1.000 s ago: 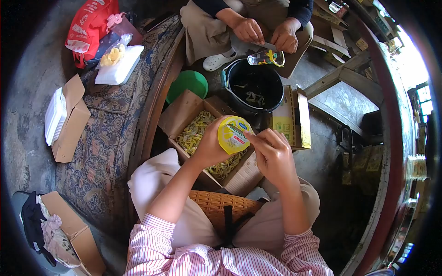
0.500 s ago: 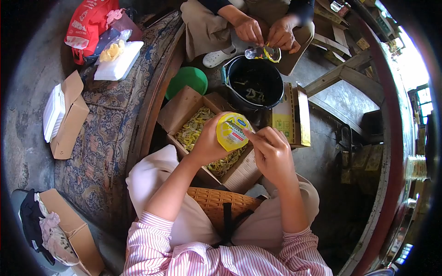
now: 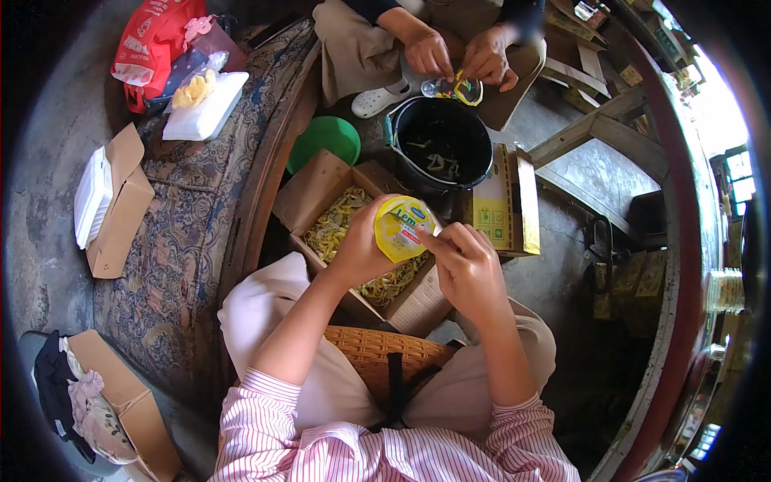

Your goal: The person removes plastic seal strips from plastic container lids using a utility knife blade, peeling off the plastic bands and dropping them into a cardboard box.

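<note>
My left hand [image 3: 363, 245] is wrapped round a plastic cup with a yellow printed lid [image 3: 404, 229], the lid facing up toward me. My right hand [image 3: 470, 261] is at the cup's right edge, its fingers curled and pinched together. Its index finger and thumb meet the lid; what they grip is too small to make out. Below both hands, a cardboard box [image 3: 422, 301] holds a heap of thin yellow strips [image 3: 328, 229]. Opposite me, a person's hands [image 3: 450, 56] hold a clear cup with a yellow rim [image 3: 468, 91].
A black bucket [image 3: 391, 145] with wet scraps stands beyond the box, beside a green basin [image 3: 336, 138]. To its right is a yellow carton [image 3: 526, 201]. A patterned mat [image 3: 169, 241] lies left, with foam boxes [image 3: 210, 104] and a red bag [image 3: 152, 44].
My right hand has shifted slightly left and down across the lid, and more of the lid's lettering shows. The other person's hands have moved a little, tilting their cup.
</note>
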Action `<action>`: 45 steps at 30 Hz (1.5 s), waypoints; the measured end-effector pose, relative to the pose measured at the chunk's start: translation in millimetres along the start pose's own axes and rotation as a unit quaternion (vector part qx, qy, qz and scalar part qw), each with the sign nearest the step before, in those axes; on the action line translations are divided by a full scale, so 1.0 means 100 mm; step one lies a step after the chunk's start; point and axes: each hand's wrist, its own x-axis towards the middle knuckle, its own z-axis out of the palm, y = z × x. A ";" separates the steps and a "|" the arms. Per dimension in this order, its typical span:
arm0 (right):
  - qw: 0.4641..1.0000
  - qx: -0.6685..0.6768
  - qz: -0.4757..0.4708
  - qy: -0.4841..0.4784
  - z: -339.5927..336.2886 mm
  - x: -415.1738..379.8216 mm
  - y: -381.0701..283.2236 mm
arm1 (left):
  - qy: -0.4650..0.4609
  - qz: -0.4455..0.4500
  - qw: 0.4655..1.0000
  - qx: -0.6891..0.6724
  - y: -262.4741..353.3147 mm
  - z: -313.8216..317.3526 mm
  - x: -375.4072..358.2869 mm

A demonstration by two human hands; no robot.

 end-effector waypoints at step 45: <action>0.999 -0.008 0.019 -0.049 -0.10 -0.02 0.03 | -0.012 -0.057 0.997 -0.043 -0.14 0.02 -0.04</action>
